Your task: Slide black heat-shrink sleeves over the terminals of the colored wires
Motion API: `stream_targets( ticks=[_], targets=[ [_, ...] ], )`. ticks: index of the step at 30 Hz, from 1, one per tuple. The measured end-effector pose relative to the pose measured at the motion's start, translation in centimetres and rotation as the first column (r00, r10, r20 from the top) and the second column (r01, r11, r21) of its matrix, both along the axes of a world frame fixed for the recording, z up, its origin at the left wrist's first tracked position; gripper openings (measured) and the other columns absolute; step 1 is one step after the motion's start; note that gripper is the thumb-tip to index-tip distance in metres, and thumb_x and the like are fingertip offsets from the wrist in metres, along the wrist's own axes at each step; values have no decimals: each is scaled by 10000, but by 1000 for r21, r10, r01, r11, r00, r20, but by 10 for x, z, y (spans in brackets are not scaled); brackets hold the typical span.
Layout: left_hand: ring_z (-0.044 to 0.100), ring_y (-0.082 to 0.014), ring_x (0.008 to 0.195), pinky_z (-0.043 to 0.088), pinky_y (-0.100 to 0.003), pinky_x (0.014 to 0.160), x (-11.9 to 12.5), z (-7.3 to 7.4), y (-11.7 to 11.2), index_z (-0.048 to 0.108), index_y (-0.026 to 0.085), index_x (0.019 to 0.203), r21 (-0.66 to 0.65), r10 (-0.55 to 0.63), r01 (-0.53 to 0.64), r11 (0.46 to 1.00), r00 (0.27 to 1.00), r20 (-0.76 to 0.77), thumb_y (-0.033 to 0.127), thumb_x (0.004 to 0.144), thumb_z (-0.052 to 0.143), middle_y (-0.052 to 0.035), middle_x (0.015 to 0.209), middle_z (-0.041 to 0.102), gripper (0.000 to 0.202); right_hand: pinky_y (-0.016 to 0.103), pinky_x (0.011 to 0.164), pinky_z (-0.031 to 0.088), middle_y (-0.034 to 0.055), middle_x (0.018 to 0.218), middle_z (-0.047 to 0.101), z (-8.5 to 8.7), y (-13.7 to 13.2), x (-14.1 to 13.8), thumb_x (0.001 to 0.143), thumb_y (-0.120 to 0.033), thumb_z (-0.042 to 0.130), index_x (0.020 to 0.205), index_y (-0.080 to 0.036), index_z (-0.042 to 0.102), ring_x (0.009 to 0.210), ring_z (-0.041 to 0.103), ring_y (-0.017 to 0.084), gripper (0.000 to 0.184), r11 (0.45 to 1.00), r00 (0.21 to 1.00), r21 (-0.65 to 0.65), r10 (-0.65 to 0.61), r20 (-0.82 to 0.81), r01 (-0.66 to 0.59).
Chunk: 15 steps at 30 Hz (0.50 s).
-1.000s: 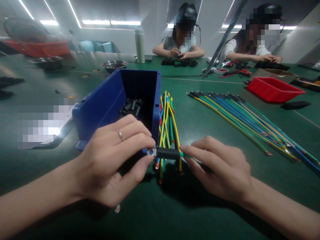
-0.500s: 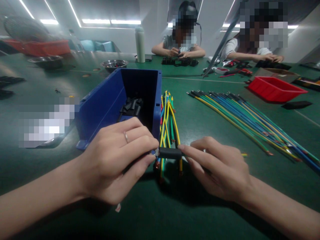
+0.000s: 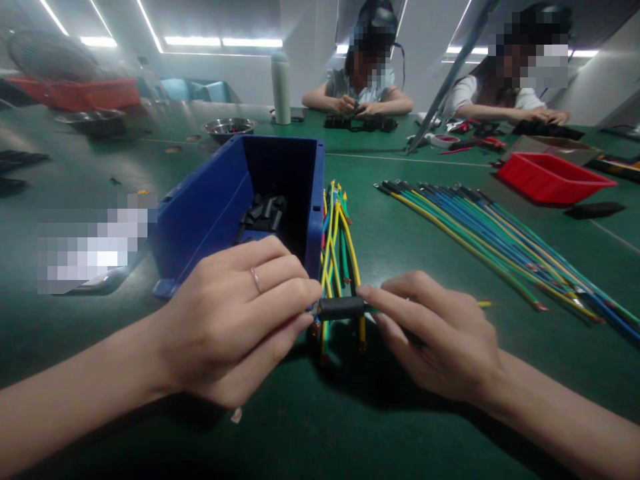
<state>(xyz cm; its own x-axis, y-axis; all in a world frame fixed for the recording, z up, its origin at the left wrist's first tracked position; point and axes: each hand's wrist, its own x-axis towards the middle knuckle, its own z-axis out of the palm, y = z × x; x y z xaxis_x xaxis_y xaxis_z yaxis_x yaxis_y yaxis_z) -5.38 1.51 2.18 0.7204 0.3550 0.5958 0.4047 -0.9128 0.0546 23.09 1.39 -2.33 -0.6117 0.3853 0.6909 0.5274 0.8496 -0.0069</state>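
Note:
My left hand [image 3: 240, 320] pinches the left end of a short black sleeve [image 3: 341, 307] that sits on a green wire, its metal end hidden by my fingertips. My right hand [image 3: 435, 333] pinches the wire at the sleeve's right end; the wire's tail [image 3: 484, 304] pokes out past my knuckles. Both hands hover just above the green table [image 3: 400, 247], in front of a blue bin [image 3: 220, 200] holding several black sleeves [image 3: 264, 210]. A small bundle of yellow, green and blue wires [image 3: 337, 247] lies beside the bin, under the sleeve.
A long fan of blue, green and yellow wires [image 3: 490, 233] lies to the right. A red tray [image 3: 547, 177] stands at the back right. Two people work at the far side of the table, near a pale bottle [image 3: 281, 80] and a steel bowl [image 3: 229, 128].
The black sleeve has slid left along the wire until the metal lug is hidden under my left fingertips. My right hand has followed it slightly left.

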Motion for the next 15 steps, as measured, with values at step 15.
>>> stream_targets(
  ticks=[15],
  targets=[
    [578, -190, 809, 483, -357, 705, 3, -5, -3, 593, 190, 1027, -160, 44, -30, 987, 995, 84, 50, 1039, 511, -29, 880, 653, 163, 244, 552, 492, 23, 949, 739, -1, 1, 2, 1046, -98, 544, 1384, -216, 637, 689, 663, 127, 370, 996, 999, -73, 45, 10, -44]
  ],
)
